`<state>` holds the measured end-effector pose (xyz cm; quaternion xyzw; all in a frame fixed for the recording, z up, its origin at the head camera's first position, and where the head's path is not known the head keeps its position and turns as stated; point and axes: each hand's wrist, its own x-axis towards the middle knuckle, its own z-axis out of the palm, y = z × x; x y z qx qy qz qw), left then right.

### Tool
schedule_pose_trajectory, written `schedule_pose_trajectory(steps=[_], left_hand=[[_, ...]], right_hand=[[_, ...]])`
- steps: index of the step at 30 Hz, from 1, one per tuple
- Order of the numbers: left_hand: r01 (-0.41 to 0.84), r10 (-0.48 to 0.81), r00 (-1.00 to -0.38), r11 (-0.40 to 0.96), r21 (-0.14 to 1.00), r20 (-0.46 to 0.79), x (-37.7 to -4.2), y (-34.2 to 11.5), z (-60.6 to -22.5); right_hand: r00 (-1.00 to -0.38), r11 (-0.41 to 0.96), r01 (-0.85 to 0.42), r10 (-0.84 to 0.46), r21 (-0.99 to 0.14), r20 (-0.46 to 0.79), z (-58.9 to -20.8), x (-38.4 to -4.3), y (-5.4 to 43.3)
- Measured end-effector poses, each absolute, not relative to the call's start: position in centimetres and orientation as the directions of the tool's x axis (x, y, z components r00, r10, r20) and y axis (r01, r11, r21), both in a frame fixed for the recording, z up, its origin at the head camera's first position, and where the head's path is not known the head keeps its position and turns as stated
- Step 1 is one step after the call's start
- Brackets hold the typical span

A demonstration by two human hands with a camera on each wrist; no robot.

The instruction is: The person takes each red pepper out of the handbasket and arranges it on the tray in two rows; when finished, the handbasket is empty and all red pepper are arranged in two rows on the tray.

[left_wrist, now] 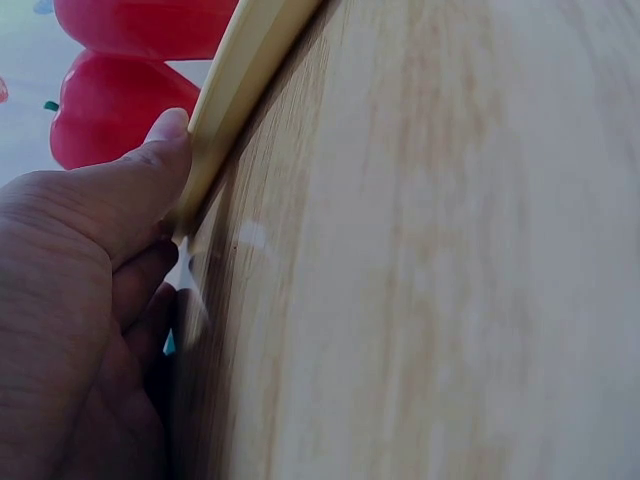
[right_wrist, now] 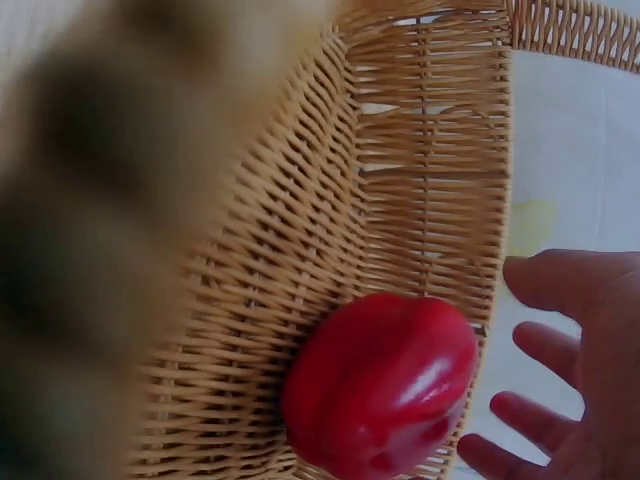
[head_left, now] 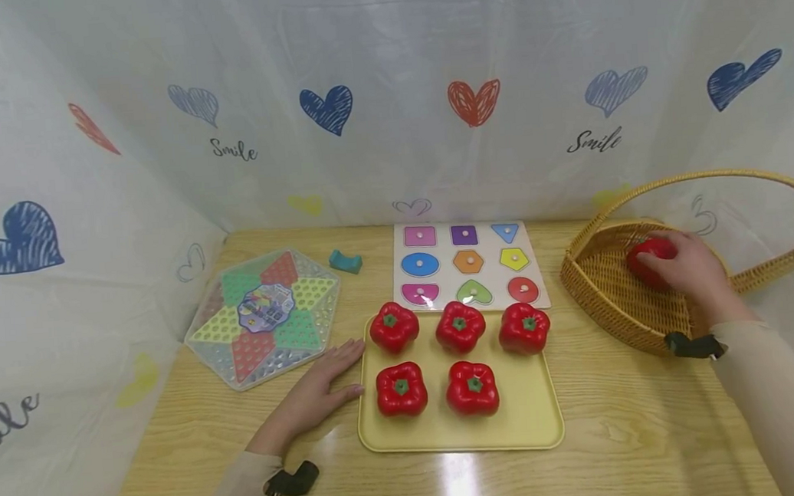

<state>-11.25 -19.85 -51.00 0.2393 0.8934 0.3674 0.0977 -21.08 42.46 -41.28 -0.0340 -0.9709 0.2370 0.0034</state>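
Red toy bell peppers with green stems, such as the front-left one (head_left: 401, 390), sit on a yellow tray (head_left: 530, 423), three in the back row and two in front. My left hand (head_left: 317, 392) lies at the tray's left edge; the thumb touches the rim (left_wrist: 225, 90) in the left wrist view. Inside the wicker basket (head_left: 614, 294) on the right lies another red bell pepper (right_wrist: 380, 385). My right hand (head_left: 692, 269) is over the basket beside this pepper. In the right wrist view its fingers (right_wrist: 545, 350) are spread and apart from the pepper.
A hexagonal Chinese checkers board (head_left: 263, 315) lies at the left, with a small teal block (head_left: 346, 262) near it. Behind the tray is a shape puzzle board (head_left: 469, 262). The basket's tall handle (head_left: 710, 174) arches over the right side. A printed curtain (head_left: 391, 164) borders the table.
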Motion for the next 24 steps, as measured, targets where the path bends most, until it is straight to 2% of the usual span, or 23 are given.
schedule_pose_trajectory(steps=[10,19,24], left_hand=[[0.348,0.499,-0.867,0.624,0.700,-0.013,-11.3,-19.9,-51.2],[0.336,0.492,-0.870,0.632,0.698,-0.027,-11.2,-19.9,-51.2],[0.332,0.490,-0.871,0.631,0.701,-0.029,-11.2,-19.9,-51.1]], right_hand=[[-0.961,0.919,0.068,-0.044,-0.389,-0.273,-40.4,-22.1,44.0],[-0.975,0.924,0.035,-0.051,-0.380,-0.216,-40.6,-22.2,43.9],[-0.963,0.943,-0.005,-0.094,-0.333,-0.251,-40.0,-22.1,43.6]])
